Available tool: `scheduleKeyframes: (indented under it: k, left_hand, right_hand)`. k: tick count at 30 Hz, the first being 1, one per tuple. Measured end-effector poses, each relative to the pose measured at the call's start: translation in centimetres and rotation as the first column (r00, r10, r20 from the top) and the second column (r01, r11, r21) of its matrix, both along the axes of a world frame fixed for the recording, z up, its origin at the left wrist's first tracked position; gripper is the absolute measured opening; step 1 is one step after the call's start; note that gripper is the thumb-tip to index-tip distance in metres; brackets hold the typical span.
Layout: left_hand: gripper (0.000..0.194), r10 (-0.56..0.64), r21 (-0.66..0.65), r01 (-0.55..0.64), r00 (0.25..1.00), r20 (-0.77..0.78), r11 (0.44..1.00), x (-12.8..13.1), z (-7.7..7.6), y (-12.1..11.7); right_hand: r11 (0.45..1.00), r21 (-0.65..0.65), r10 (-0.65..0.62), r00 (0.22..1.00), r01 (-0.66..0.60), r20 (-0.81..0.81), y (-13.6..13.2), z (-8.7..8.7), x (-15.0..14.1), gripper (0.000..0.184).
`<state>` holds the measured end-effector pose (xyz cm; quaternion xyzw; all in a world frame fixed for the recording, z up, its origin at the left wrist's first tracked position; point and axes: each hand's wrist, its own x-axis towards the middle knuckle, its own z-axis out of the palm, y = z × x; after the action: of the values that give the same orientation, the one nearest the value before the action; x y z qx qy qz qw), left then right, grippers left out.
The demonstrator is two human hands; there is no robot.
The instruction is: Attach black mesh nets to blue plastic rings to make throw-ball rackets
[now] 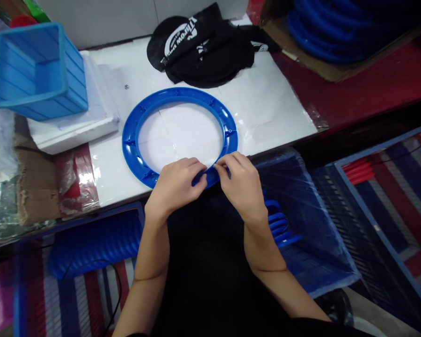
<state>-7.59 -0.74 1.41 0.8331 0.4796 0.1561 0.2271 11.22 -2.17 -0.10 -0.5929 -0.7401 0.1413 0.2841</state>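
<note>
A blue plastic ring (130, 135) lies flat on the white-covered table, its inner side with small posts and ribs facing up. Both of my hands are over its near edge, close together. My left hand (178, 180) has its thumb and fingers pinched at the ring's near rim. My right hand (239, 178) pinches with thumb and forefinger just to the right of it. Whatever the fingertips hold is too small or too hidden to make out. Beyond the ring's far edge lies black printed fabric (210, 51) in a loose pile.
A light-blue bin (73, 70) stands on a white foam block (70, 128) at left. A cardboard box (323, 70) of blue rings is at back right. Below the table edge are blue crates, one (323, 243) at right, and stacked blue rings (94, 243) at left.
</note>
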Motion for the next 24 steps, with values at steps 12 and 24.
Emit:
scheduleKeyframes:
  k: [12,24]
  left_hand:
    - [0.009,0.100,-0.068,-0.098,0.995,0.024,0.993,1.3,-0.4,0.1]
    - [0.013,-0.066,-0.029,0.068,0.996,0.061,0.997,0.0,-0.9,0.1]
  right_hand:
    - [0.987,-0.072,0.124,0.960,-0.146,-0.252,0.3,0.5,2.4,0.011]
    - [0.999,0.034,0.027,0.960,-0.018,-0.280,1.3,-0.9,2.8,0.011]
